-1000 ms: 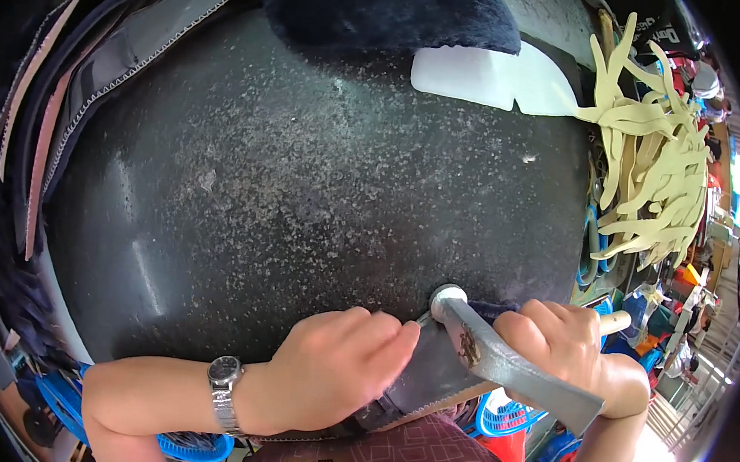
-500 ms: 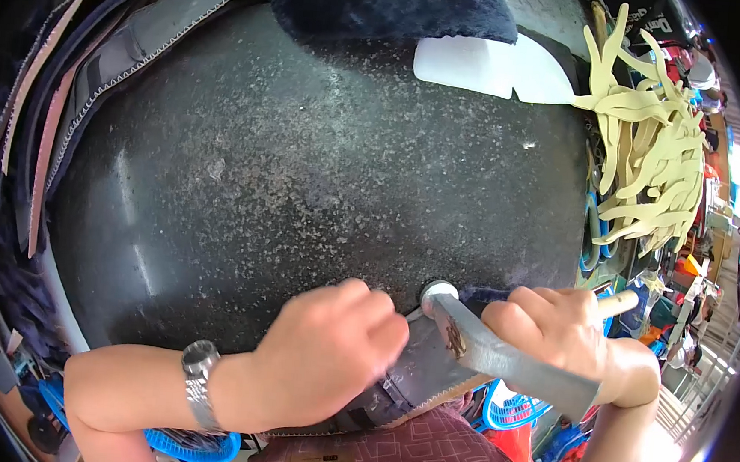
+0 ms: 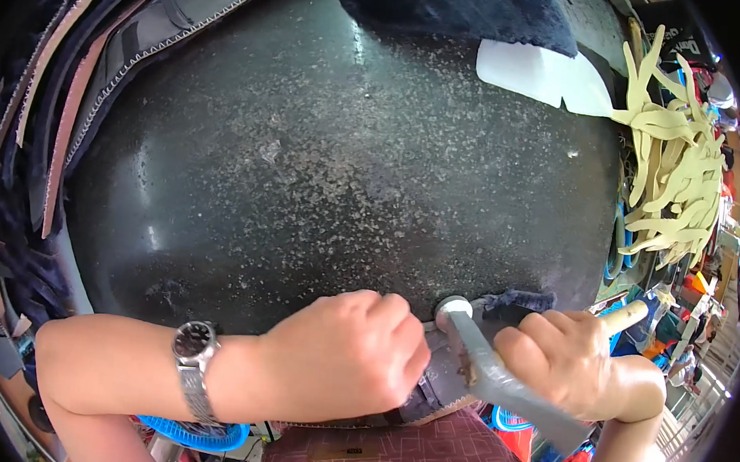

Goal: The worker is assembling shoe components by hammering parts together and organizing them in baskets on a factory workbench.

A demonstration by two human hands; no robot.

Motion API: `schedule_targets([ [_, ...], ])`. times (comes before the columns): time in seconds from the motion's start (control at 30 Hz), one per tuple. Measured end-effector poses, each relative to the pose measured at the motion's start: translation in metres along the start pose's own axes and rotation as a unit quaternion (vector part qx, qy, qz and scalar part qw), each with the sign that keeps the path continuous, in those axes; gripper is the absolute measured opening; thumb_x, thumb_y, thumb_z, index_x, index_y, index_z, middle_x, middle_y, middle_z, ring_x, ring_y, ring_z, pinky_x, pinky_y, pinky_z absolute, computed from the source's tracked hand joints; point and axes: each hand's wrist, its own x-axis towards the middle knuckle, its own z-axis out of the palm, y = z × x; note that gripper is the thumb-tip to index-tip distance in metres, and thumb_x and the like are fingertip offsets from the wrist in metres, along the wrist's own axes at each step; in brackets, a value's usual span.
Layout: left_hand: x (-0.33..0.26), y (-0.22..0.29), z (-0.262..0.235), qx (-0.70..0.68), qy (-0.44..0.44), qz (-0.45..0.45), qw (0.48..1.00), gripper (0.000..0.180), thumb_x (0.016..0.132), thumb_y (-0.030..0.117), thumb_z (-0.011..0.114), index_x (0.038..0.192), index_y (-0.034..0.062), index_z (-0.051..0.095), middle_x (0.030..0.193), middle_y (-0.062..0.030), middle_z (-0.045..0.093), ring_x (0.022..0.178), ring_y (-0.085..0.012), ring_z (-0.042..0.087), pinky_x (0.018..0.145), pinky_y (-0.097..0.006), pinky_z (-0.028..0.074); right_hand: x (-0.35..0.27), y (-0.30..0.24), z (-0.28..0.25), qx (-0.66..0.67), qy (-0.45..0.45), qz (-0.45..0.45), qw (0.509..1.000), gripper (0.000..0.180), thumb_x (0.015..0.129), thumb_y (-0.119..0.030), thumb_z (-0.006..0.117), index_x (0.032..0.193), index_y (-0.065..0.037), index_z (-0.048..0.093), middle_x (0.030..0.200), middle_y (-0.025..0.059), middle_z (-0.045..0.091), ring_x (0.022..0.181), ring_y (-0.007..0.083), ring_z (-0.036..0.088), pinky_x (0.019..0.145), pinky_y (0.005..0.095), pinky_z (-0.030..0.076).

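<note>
My left hand (image 3: pixel 353 346) is closed at the near edge of the dark work surface, its fingertips turned down and hidden. Beside them lies a dark, fur-backed piece (image 3: pixel 441 378) with a pale stitched edge; whether the fingers grip it is hidden. In my right hand (image 3: pixel 554 355) is a hammer (image 3: pixel 489 368) with a grey metal head, held by its pale wooden handle. The hammer's round face (image 3: pixel 453 308) is just right of my left knuckles, over the dark piece. Part of the piece's dark blue fur (image 3: pixel 520 300) shows beyond the hammer.
The worn, speckled dark work surface (image 3: pixel 323 168) fills the middle. Stitched dark pieces (image 3: pixel 188 12) are piled along the left. At the far side lie dark fur (image 3: pixel 454 9) and white shaped sheets (image 3: pixel 527 68). Pale yellow strips (image 3: pixel 674 184) heap at right; a blue basket (image 3: pixel 193 433) stands below.
The view has shifted, so the surface and the pieces around it appear further right. My left hand has moved slightly right, towards the hammer face. The hammer stays in my right hand.
</note>
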Motion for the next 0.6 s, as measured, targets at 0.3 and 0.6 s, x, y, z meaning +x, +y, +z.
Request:
schedule_targets([
  [0.3, -0.014, 0.012, 0.024, 0.264, 0.09, 0.066, 0.958, 0.028, 0.071, 0.017, 0.057, 0.082, -0.0068, 0.065, 0.073, -0.0113, 0.058, 0.069, -0.0226, 0.057, 0.058, -0.029, 0.047, 0.011, -0.003, -0.002, -0.002, 0.0, -0.022, 1.0, 0.021, 0.068, -0.016, 0.063, 0.082, -0.004, 0.052, 0.061, -0.0012, 0.038, 0.048, 0.0102, 0.051, 0.04, 0.0257, 0.041],
  [0.6, -0.034, 0.013, 0.037, -0.104, 0.223, -0.156, 0.957, 0.029, 0.066, 0.014, 0.065, 0.092, 0.0023, 0.068, 0.078, -0.0027, 0.058, 0.059, -0.012, 0.052, 0.044, -0.023, 0.041, 0.008, -0.011, 0.011, 0.014, 0.024, 0.006, 1.0, 0.023, 0.067, -0.016, 0.063, 0.084, -0.004, 0.053, 0.061, -0.0009, 0.037, 0.046, 0.0105, 0.049, 0.038, 0.0259, 0.039],
])
